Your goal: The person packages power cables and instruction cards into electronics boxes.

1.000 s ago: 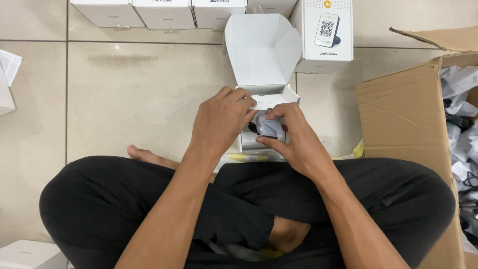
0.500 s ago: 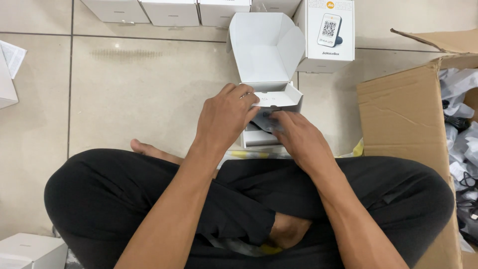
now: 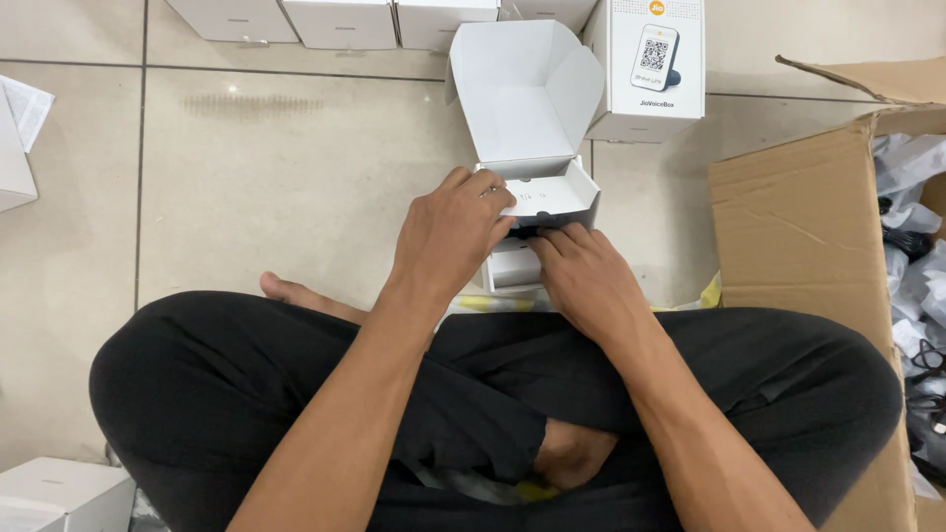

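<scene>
Both hands are brought together over a small open white carton (image 3: 537, 212) set on the tiled floor (image 3: 246, 187) just ahead of the crossed legs. Left hand (image 3: 455, 232) is laid palm-down on the carton's left edge, fingers curled over the inner flap and pressed against it. Right hand (image 3: 583, 279) is placed just beside it, fingertips tucked into the dark gap under that flap; whether anything is pinched there cannot be told. Inside the carton, only a white insert and a dark shadowed item are seen, and the item cannot be identified. Its lid is stood upright behind. A printed white product box (image 3: 650, 64) is stood just beyond, touching the lid. At the right, a large brown cardboard box (image 3: 808, 227) is filled with crumpled plastic bags (image 3: 912, 197).
</scene>
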